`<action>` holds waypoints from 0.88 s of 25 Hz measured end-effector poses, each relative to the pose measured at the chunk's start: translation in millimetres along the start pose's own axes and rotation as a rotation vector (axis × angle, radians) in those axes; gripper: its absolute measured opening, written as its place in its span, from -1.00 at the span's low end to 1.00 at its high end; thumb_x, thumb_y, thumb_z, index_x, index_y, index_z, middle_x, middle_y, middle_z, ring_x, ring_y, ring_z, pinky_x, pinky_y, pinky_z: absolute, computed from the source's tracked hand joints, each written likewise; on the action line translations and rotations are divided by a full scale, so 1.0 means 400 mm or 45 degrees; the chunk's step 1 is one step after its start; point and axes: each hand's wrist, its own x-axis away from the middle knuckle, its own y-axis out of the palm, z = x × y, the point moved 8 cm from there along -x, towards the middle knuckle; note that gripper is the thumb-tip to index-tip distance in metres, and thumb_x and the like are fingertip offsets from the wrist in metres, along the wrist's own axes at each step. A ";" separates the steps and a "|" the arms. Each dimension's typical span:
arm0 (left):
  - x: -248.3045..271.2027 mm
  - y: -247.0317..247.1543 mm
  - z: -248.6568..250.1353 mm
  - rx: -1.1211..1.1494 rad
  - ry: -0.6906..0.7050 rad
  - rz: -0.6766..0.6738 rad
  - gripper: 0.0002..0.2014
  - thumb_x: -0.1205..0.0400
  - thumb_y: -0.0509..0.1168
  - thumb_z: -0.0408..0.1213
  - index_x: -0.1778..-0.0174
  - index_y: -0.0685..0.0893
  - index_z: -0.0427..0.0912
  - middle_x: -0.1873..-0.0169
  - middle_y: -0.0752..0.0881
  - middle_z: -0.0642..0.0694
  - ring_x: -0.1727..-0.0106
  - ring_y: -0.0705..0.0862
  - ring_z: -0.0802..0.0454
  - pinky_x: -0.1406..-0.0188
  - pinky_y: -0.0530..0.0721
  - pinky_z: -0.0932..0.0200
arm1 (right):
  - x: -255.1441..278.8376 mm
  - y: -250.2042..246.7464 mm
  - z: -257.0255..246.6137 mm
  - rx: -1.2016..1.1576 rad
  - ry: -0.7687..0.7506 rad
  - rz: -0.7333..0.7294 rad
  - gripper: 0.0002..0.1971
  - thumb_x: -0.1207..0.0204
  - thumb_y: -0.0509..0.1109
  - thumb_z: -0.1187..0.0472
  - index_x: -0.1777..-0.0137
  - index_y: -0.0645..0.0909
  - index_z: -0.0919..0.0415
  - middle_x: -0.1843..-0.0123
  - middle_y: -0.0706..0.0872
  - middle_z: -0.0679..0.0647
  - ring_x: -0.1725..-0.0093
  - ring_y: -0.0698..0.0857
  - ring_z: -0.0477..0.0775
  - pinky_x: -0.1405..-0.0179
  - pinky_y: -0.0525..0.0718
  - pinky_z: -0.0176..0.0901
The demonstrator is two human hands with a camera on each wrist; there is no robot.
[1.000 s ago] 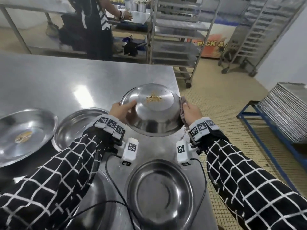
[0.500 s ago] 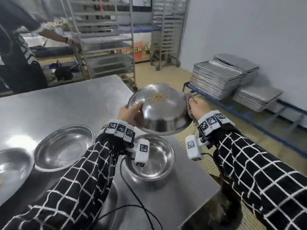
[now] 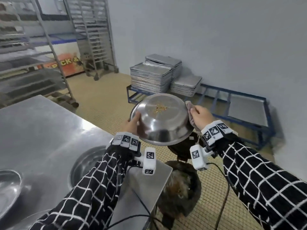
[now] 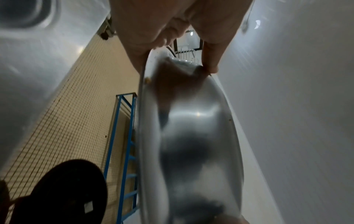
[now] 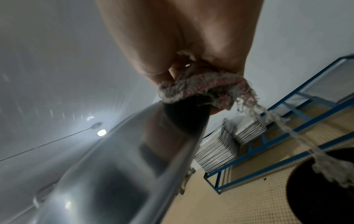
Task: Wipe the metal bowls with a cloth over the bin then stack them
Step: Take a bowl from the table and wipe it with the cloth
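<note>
A metal bowl (image 3: 162, 123), upside down and tilted, has food crumbs (image 3: 159, 108) stuck on its base. My left hand (image 3: 132, 124) grips its left rim, thumb on the outside, and the left wrist view shows that hand (image 4: 162, 22) pinching the bowl (image 4: 191, 136) edge. My right hand (image 3: 199, 117) holds a frayed pinkish cloth (image 3: 189, 105) against the right rim. In the right wrist view the cloth (image 5: 201, 89) is bunched in the right hand (image 5: 182, 37) on the bowl (image 5: 134, 166). A dark bin (image 3: 181, 185) stands below the bowl, beside the table corner.
The steel table (image 3: 41, 130) at left carries another bowl (image 3: 86, 163) and a second one (image 3: 8, 188) at the left edge. Stacked baking trays (image 3: 151, 77) sit on a blue floor rack (image 3: 249, 103) by the wall. Wheeled tray racks (image 3: 93, 39) stand behind.
Both hands have carried the bowl to the right, off the table and out above the bin. The head view has swung right with it.
</note>
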 end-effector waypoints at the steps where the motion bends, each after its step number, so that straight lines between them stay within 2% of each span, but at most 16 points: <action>1: -0.014 0.026 -0.003 -0.073 -0.006 -0.021 -0.32 -0.41 0.30 0.39 -0.05 0.70 -0.21 -0.01 0.77 -0.25 -0.01 0.76 -0.17 0.03 0.73 -0.04 | -0.002 -0.023 0.019 0.035 0.005 0.014 -0.66 -0.57 0.13 -0.06 0.16 0.62 0.15 0.19 0.75 0.20 0.26 0.71 0.22 0.25 0.69 0.07; 3: -0.038 0.076 -0.003 -0.182 0.025 -0.033 -0.38 -0.51 0.22 0.35 -0.08 0.71 -0.17 0.07 0.77 -0.22 0.06 0.76 -0.13 0.02 0.72 0.00 | 0.000 -0.065 0.052 0.038 0.033 0.021 -0.73 -0.68 0.16 0.09 0.09 0.62 0.20 0.30 0.68 0.10 0.41 0.63 0.02 0.47 0.59 -0.30; 4: -0.059 0.103 -0.006 -0.235 0.049 -0.020 -0.42 -0.56 0.17 0.33 -0.08 0.71 -0.15 0.08 0.76 -0.21 0.08 0.75 -0.12 0.06 0.72 0.03 | -0.012 -0.079 0.085 0.040 0.062 0.004 -0.73 -0.70 0.16 0.14 0.03 0.63 0.27 0.29 0.67 0.11 0.41 0.62 0.02 0.49 0.54 -0.37; 5: -0.070 0.132 -0.005 -0.268 0.057 -0.019 -0.42 -0.59 0.13 0.32 -0.09 0.70 -0.14 0.08 0.76 -0.21 0.10 0.74 -0.10 0.12 0.70 0.06 | -0.022 -0.093 0.109 0.058 0.065 -0.007 -0.72 -0.71 0.15 0.16 -0.06 0.63 0.33 0.22 0.69 0.15 0.32 0.66 0.08 0.41 0.55 -0.33; 7: -0.095 0.194 0.000 -0.311 0.051 -0.019 -0.42 -0.66 0.05 0.27 -0.14 0.69 -0.17 0.08 0.75 -0.19 0.17 0.70 -0.04 0.23 0.66 0.12 | -0.061 -0.118 0.147 0.164 0.037 -0.007 -0.70 -0.72 0.15 0.16 -0.20 0.61 0.34 -0.01 0.72 0.22 0.00 0.68 0.22 0.12 0.51 -0.17; 8: -0.112 0.219 0.001 -0.326 0.041 0.003 -0.43 -0.70 0.02 0.20 -0.22 0.67 -0.21 0.04 0.73 -0.18 0.16 0.66 -0.03 0.16 0.67 0.08 | -0.091 -0.126 0.169 0.183 0.026 -0.009 -0.70 -0.71 0.16 0.16 -0.22 0.61 0.34 -0.08 0.71 0.22 -0.10 0.66 0.23 0.04 0.49 -0.13; 9: -0.128 0.238 0.005 -0.310 0.024 0.047 -0.45 -0.74 0.01 0.13 -0.31 0.62 -0.26 0.02 0.69 -0.19 0.09 0.60 -0.02 -0.01 0.67 0.01 | -0.128 -0.124 0.191 0.179 0.003 -0.019 -0.71 -0.71 0.17 0.17 -0.22 0.62 0.33 -0.11 0.71 0.22 -0.14 0.65 0.24 -0.03 0.50 -0.10; 10: -0.144 0.253 0.003 -0.300 -0.020 0.071 -0.47 -0.76 0.01 0.06 -0.36 0.58 -0.31 0.04 0.64 -0.19 0.03 0.55 -0.03 -0.17 0.60 -0.03 | -0.161 -0.123 0.211 0.175 -0.016 -0.029 -0.72 -0.70 0.18 0.16 -0.19 0.63 0.32 -0.10 0.72 0.22 -0.14 0.66 0.25 -0.08 0.53 -0.05; 11: -0.156 0.270 0.007 -0.322 -0.031 0.094 -0.51 -0.77 0.02 -0.02 -0.39 0.55 -0.33 0.07 0.62 -0.18 -0.01 0.54 -0.05 -0.25 0.57 -0.05 | -0.193 -0.118 0.232 0.178 -0.035 -0.046 -0.74 -0.69 0.19 0.15 -0.13 0.64 0.30 -0.06 0.73 0.21 -0.11 0.67 0.26 -0.11 0.58 0.02; 12: -0.172 0.283 0.005 -0.366 -0.045 0.084 -0.58 -0.78 0.05 -0.08 -0.38 0.55 -0.31 0.07 0.64 -0.19 -0.05 0.59 -0.10 -0.26 0.58 -0.04 | -0.218 -0.111 0.250 0.182 -0.039 -0.063 -0.75 -0.69 0.20 0.13 -0.07 0.65 0.26 -0.01 0.73 0.19 -0.07 0.69 0.25 -0.10 0.61 0.07; 14: -0.216 0.315 0.010 -0.441 -0.011 0.098 -0.71 -0.77 0.09 -0.17 -0.27 0.57 -0.25 -0.05 0.69 -0.26 -0.15 0.67 -0.20 -0.24 0.63 -0.01 | -0.289 -0.108 0.268 0.192 -0.068 -0.099 -0.76 -0.69 0.19 0.13 0.02 0.64 0.23 0.07 0.73 0.15 0.00 0.70 0.22 0.02 0.60 0.00; 16: -0.278 0.330 -0.016 -0.429 -0.048 0.122 -0.69 -0.76 0.08 -0.11 -0.17 0.60 -0.24 0.00 0.69 -0.27 -0.05 0.70 -0.19 -0.14 0.69 -0.04 | -0.357 -0.115 0.245 0.229 -0.151 -0.061 -0.76 -0.69 0.19 0.17 -0.09 0.66 0.26 0.02 0.71 0.15 -0.01 0.67 0.17 0.08 0.49 -0.14; 17: -0.308 0.330 -0.036 -0.336 -0.100 0.125 -0.61 -0.73 0.09 0.03 -0.13 0.63 -0.21 0.05 0.70 -0.24 0.00 0.71 -0.18 -0.10 0.71 -0.09 | -0.388 -0.119 0.219 0.254 -0.218 -0.032 -0.74 -0.69 0.20 0.18 -0.19 0.65 0.27 -0.05 0.69 0.18 -0.05 0.66 0.17 0.04 0.45 -0.20; 19: -0.386 0.313 -0.099 -0.173 -0.212 0.210 -0.32 -0.52 0.12 0.37 -0.17 0.66 -0.19 0.05 0.71 -0.14 -0.07 0.72 -0.18 -0.18 0.69 -0.21 | -0.446 -0.103 0.155 0.279 -0.381 -0.038 -0.72 -0.67 0.23 0.21 -0.28 0.64 0.26 -0.15 0.65 0.19 -0.09 0.65 0.14 0.00 0.43 -0.27; 20: -0.390 0.310 -0.103 -0.121 -0.225 0.234 -0.31 -0.49 0.12 0.39 -0.16 0.65 -0.18 0.10 0.69 -0.08 -0.08 0.70 -0.15 -0.23 0.66 -0.19 | -0.465 -0.084 0.122 0.255 -0.453 -0.069 -0.73 -0.66 0.25 0.22 -0.28 0.66 0.25 -0.15 0.66 0.16 -0.04 0.67 0.09 0.03 0.48 -0.30; 22: -0.338 0.306 -0.057 -0.134 -0.225 0.324 -0.61 -0.69 0.08 0.17 0.07 0.59 -0.08 0.25 0.58 0.03 0.02 0.62 -0.06 -0.20 0.65 -0.04 | -0.503 -0.025 0.066 0.111 -0.533 -0.209 -0.71 -0.65 0.28 0.25 -0.31 0.67 0.19 -0.06 0.72 0.07 0.15 0.70 0.00 0.15 0.65 -0.33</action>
